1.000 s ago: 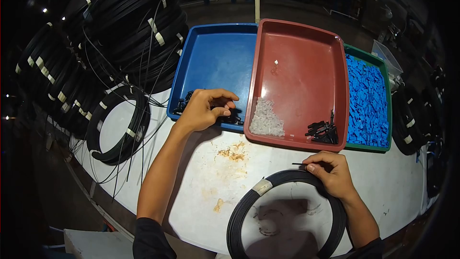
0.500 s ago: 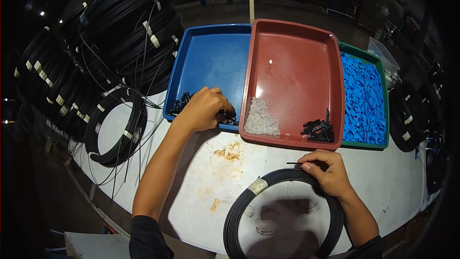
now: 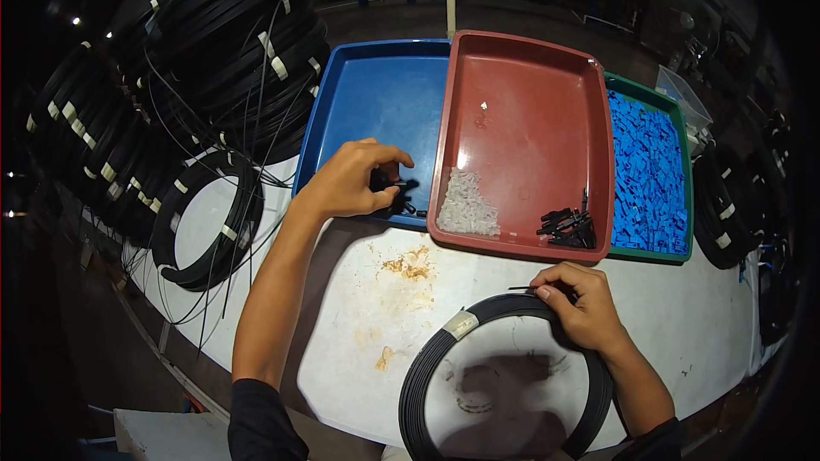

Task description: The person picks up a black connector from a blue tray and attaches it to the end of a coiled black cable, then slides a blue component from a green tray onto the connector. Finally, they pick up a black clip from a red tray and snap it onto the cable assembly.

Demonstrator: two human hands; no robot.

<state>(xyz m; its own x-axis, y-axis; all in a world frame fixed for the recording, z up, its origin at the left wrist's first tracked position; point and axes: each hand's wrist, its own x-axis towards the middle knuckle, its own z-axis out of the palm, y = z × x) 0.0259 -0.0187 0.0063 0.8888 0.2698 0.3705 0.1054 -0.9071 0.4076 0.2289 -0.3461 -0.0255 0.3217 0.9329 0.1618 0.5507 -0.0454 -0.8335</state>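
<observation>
Over the near edge of the blue tray [image 3: 384, 94], my left hand [image 3: 352, 179] is curled, its index finger arched away from the thumb. A small black plastic piece [image 3: 399, 183] shows between the thumb and the other fingers, partly hidden by them. More black pieces [image 3: 413, 210] lie below in the tray. At the right, my right hand [image 3: 581, 303] pinches the end of a black cable [image 3: 523, 288]. That hand rests at the upper right of a black cable coil [image 3: 420, 376], bound with pale tape [image 3: 460, 324], lying on the white table [image 3: 350, 376].
A red tray [image 3: 525, 128] holds clear small parts [image 3: 466, 205] and black pieces [image 3: 568, 229]. Beside it stands a green tray [image 3: 687, 205] of blue parts [image 3: 647, 175]. Large cable coils [image 3: 231, 60] are stacked at the left, with loose cable ends and a smaller coil [image 3: 166, 256].
My left hand has drawn back slightly from the black pieces and turned, and its thumb and index finger have parted. My right hand and the cable coil have barely moved.
</observation>
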